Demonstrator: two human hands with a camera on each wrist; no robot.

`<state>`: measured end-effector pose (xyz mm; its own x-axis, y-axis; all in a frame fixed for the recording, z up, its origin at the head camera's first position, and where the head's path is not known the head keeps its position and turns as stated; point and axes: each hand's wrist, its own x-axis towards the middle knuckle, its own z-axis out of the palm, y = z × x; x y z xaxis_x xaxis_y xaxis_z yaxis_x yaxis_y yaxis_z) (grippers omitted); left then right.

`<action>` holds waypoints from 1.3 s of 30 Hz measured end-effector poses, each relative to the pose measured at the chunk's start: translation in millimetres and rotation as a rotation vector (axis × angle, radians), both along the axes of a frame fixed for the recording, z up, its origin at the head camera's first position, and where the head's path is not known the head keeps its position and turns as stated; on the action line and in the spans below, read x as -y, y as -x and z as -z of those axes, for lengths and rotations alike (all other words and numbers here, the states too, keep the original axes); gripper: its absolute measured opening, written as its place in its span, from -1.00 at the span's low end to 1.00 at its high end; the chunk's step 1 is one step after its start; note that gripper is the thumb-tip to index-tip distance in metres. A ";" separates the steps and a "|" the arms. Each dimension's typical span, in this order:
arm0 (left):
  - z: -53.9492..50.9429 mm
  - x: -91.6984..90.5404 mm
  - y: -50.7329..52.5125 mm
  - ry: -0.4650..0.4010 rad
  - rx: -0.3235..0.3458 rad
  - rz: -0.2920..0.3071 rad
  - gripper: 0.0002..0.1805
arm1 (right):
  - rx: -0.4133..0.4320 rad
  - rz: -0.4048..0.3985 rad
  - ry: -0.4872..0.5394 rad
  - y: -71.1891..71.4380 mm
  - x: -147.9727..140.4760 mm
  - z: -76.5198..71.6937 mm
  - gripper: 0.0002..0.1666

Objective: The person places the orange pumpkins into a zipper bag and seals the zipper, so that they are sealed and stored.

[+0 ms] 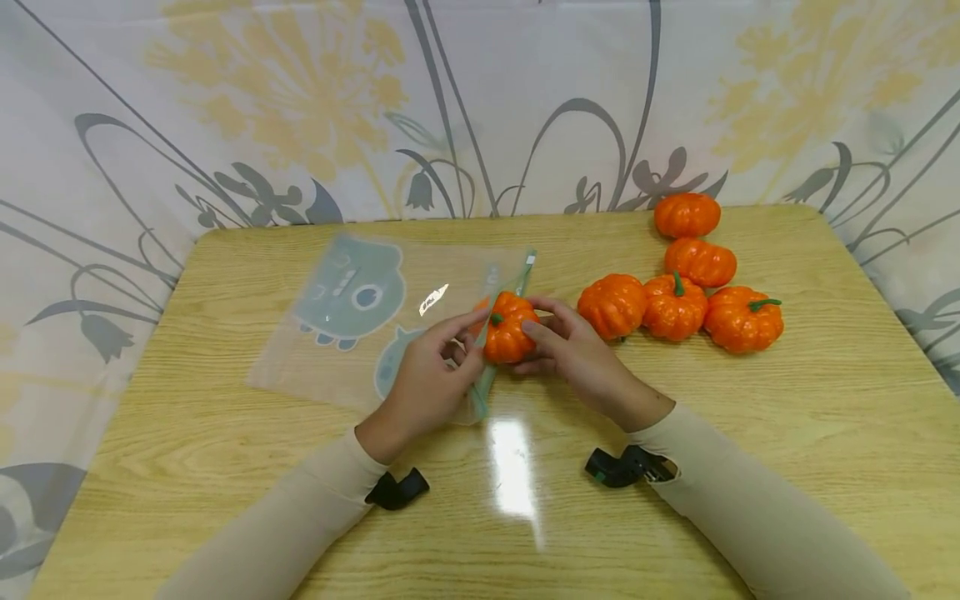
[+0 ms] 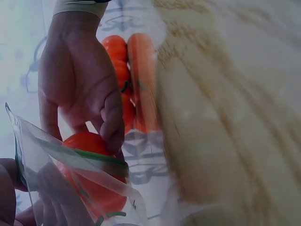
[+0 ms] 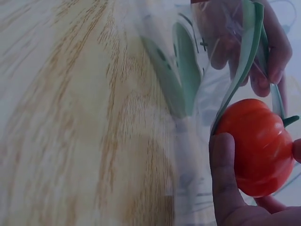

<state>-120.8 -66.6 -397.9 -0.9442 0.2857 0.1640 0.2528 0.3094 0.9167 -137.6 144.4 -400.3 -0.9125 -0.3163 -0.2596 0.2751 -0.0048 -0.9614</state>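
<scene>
Orange pumpkin (image 1: 513, 332), one: sat in the grip of the right hand (image 1: 576, 357) at the mouth of a clear bag (image 1: 360, 287). Left hand (image 1: 433, 367) pinched the green rim (image 1: 480, 402); if that loosened, limp film could snag the stem (image 1: 497, 319). Rightward on the table (image 1: 825, 467) lay five more pumpkins (image 1: 675, 308).

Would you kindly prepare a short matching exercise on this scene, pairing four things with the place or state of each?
1. left grip
2. right grip
3. zip bag
4. five loose pumpkins

A. orange, in a cluster, some with green stems showing
B. holds a ribbed pumpkin
C. see-through, with cartoon creature prints
D. holds the edge of the bag

Pairs: 1-D; 2-B; 3-C; 4-A
</scene>
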 end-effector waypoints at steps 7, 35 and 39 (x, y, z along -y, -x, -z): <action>0.1 -2.7 -2.2 -0.006 0.013 0.008 -0.53 | -0.001 -0.015 -0.004 0.5 -0.9 1.7 -0.37; 1.6 -11.1 -9.1 -0.078 -0.002 0.007 -0.47 | -0.033 -0.035 -0.032 1.0 -1.2 6.3 -0.33; 1.0 -12.1 -8.8 -0.100 0.008 0.000 -0.47 | -0.076 -0.066 -0.051 2.1 -2.1 7.6 -0.25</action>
